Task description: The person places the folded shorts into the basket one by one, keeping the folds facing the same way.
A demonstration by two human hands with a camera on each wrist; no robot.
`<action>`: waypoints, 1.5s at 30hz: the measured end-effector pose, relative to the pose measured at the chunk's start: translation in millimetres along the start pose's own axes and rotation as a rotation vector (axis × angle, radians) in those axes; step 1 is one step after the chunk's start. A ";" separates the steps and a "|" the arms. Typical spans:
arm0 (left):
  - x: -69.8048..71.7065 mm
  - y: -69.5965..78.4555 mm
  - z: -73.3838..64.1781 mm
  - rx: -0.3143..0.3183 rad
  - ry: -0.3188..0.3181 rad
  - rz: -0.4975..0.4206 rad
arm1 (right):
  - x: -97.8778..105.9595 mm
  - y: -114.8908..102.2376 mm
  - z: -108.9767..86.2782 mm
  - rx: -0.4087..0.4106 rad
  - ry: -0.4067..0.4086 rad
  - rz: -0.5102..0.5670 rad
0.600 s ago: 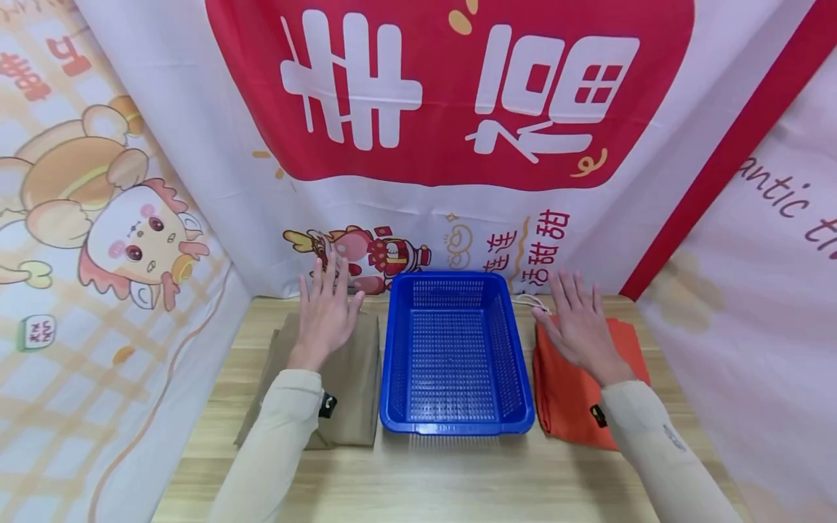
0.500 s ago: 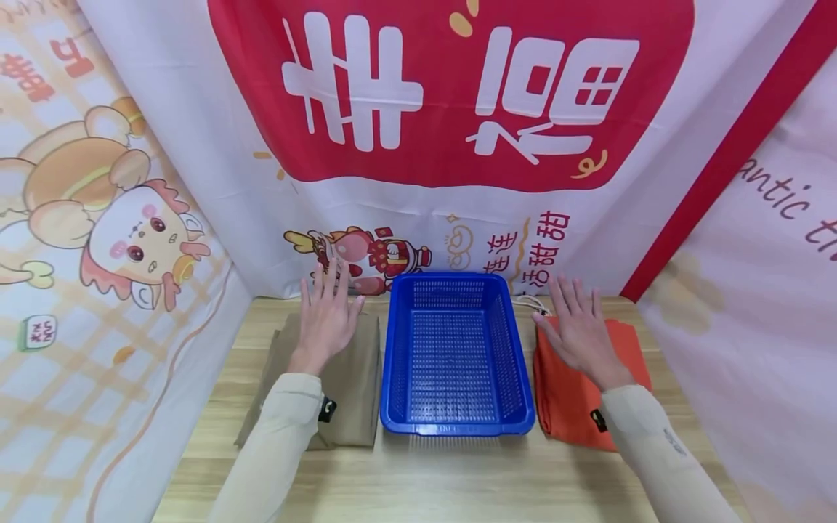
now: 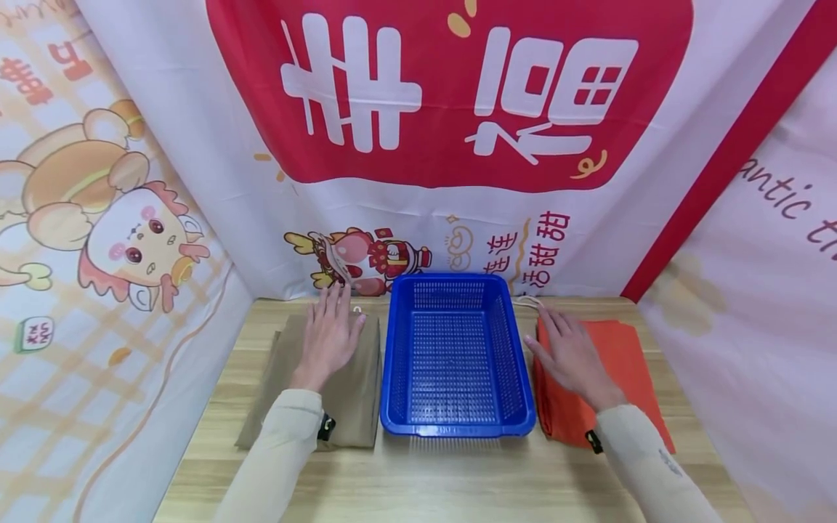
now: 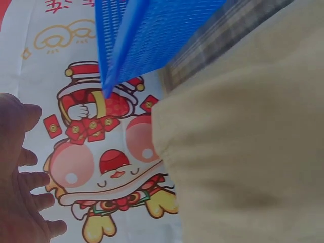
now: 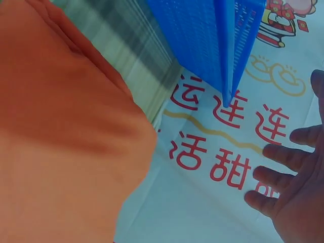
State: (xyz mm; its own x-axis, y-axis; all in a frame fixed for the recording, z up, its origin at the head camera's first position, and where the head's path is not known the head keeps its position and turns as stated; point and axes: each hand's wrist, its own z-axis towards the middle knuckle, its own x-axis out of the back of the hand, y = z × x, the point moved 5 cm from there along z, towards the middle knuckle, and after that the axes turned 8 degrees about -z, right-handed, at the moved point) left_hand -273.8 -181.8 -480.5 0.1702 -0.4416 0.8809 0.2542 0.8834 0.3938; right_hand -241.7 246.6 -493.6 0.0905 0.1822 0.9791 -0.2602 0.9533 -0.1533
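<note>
My left hand [image 3: 327, 341] hovers over a folded khaki cloth [image 3: 360, 392], fingers extended toward the back wall. In the left wrist view the cloth [image 4: 243, 142] fills the right side, with the hand apart from it. On the other side, my right hand [image 3: 575, 359] is above a folded orange cloth [image 3: 628, 363], its fingers spread and holding nothing. The right wrist view shows the orange cloth [image 5: 61, 142] at left, apart from the fingers [image 5: 283, 157]. Between the two cloths stands a blue plastic basket [image 3: 458, 430] with mesh sides and nothing inside.
All of it rests on a wood-grain table [image 3: 451, 479]. A white printed curtain [image 3: 261, 218] rises right behind the basket, and printed sheets close off both sides. Small black tags [image 3: 327, 427] show near the sleeves, and a white cord [image 3: 526, 300] lies behind the orange cloth.
Both hands have come down and back toward the cloths. The right hand has also shifted slightly left, uncovering more of the orange cloth's right side. The basket has stayed put.
</note>
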 end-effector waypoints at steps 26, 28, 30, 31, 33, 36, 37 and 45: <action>-23.8 -50.0 -42.1 0.183 -0.091 -0.101 | -11.8 -60.8 -16.4 0.087 -0.007 0.001; -24.3 -55.8 -46.1 0.200 -0.102 -0.103 | -13.2 -67.0 -16.9 0.103 -0.003 -0.001; -24.4 -61.6 -50.4 0.215 -0.104 -0.105 | -15.2 -72.7 -17.2 0.122 0.005 -0.001; -24.7 -64.8 -52.6 0.226 -0.107 -0.111 | -16.3 -75.5 -17.2 0.133 0.010 -0.002; -24.2 -70.7 -57.0 0.248 -0.104 -0.116 | -17.9 -80.9 -17.1 0.149 0.021 0.002; -23.8 -80.8 -63.3 0.285 -0.097 -0.125 | -20.2 -88.5 -16.9 0.169 0.032 0.013; -23.9 -84.6 -65.7 0.300 -0.095 -0.127 | -20.9 -91.1 -16.8 0.175 0.034 0.017; -23.9 -117.7 -87.2 0.429 -0.064 -0.158 | -24.6 -113.3 -16.0 0.228 0.057 0.042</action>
State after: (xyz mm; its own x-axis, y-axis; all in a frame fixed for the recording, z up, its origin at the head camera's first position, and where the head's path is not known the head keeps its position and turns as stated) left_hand -224.8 -288.8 -570.8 0.0987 -0.5775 0.8104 -0.1467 0.7970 0.5858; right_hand -199.1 137.9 -502.4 0.1277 0.2396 0.9624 -0.4742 0.8670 -0.1529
